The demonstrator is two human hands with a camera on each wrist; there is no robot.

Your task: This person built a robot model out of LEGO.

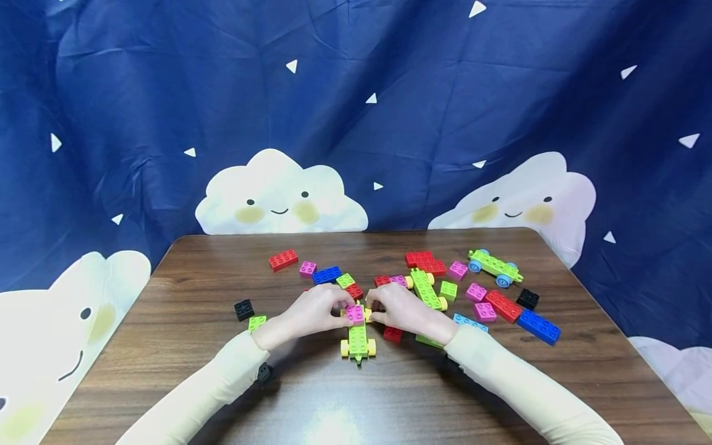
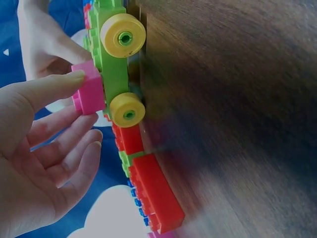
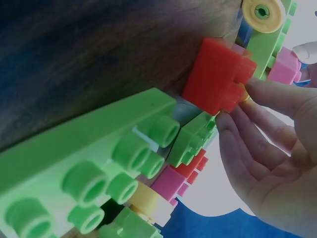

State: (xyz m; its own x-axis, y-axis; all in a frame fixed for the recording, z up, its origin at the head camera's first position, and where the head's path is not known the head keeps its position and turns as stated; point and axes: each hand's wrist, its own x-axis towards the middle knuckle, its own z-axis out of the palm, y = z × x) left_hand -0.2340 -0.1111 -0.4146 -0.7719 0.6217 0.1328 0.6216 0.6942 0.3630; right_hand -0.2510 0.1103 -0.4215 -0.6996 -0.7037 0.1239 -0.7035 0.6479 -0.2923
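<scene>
In the head view a green toy car base [image 1: 358, 341] with yellow wheels stands on the table between both hands. A pink building brick [image 1: 354, 314] sits over the studs at its far end. My left hand [image 1: 319, 309] pinches this brick between thumb and fingers; the left wrist view shows the thumb on the pink brick [image 2: 90, 89] right against the green base [image 2: 116, 77]. From the other side my right hand [image 1: 399, 304] pinches the base at its far right yellow wheel. In the right wrist view a red brick [image 3: 215, 77] partly hides that grip.
Behind the hands lie a blue brick [image 1: 326, 275] and a red brick [image 1: 283, 260]. To the right are another green base [image 1: 427, 290], a blue-wheeled base [image 1: 495, 266] and several loose bricks. A black brick [image 1: 243, 309] lies left of the left hand.
</scene>
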